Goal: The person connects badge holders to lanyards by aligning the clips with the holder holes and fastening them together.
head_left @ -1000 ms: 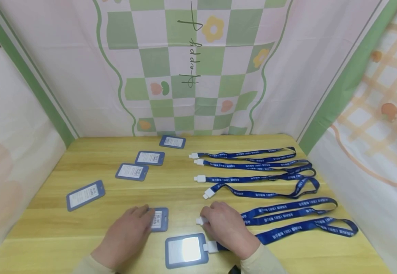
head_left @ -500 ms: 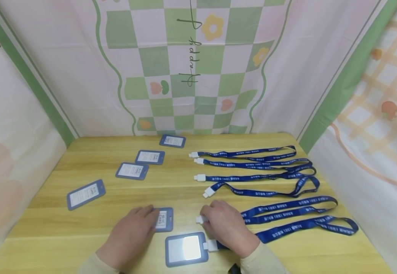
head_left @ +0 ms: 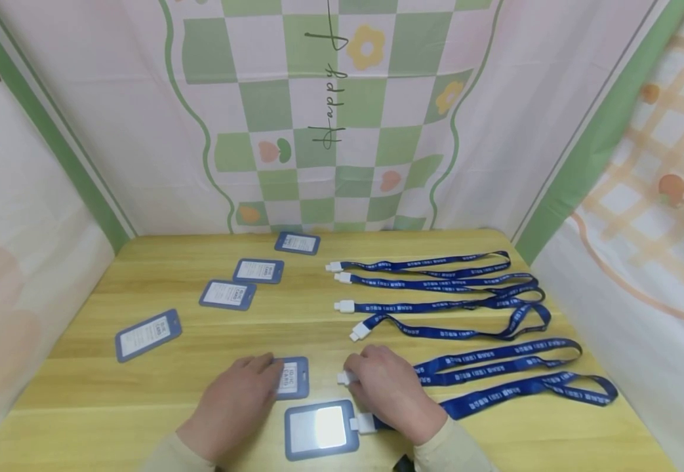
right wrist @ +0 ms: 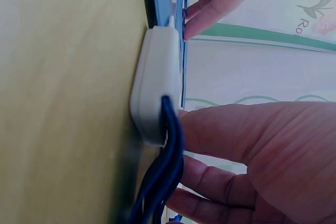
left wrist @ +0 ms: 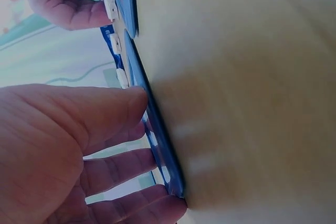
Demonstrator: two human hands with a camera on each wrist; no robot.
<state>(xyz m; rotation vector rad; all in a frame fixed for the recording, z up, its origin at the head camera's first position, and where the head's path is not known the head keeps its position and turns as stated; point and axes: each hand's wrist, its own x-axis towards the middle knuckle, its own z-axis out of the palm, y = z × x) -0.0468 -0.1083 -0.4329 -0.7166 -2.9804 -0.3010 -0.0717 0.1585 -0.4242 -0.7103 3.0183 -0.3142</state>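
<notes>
My left hand [head_left: 238, 403] holds a blue ID badge holder [head_left: 293, 379] flat on the table. In the left wrist view, the thumb [left wrist: 137, 100] is at one edge of the badge holder [left wrist: 157, 140] and the fingers [left wrist: 152, 203] at the other. My right hand [head_left: 391, 390] pinches the white clip [head_left: 344, 378] of a navy lanyard [head_left: 477, 373]; its strap trails to the right. A small gap separates this clip from the held badge holder's slotted end. Nearer me lies another badge holder [head_left: 321, 429], joined to the white clip [head_left: 365, 424] of a second lanyard [head_left: 524, 390], partly hidden under my right wrist.
Several more badge holders [head_left: 227, 295] lie scattered over the table's left and back. Several lanyards [head_left: 442, 306] lie in rows at the right, clips pointing left. A patterned curtain [head_left: 342, 164] stands behind the wooden table [head_left: 82, 419], with cloth along both sides.
My left hand has slid the badge holder rightward along the table, closer to the clip in my right hand. The right hand has stayed in place.
</notes>
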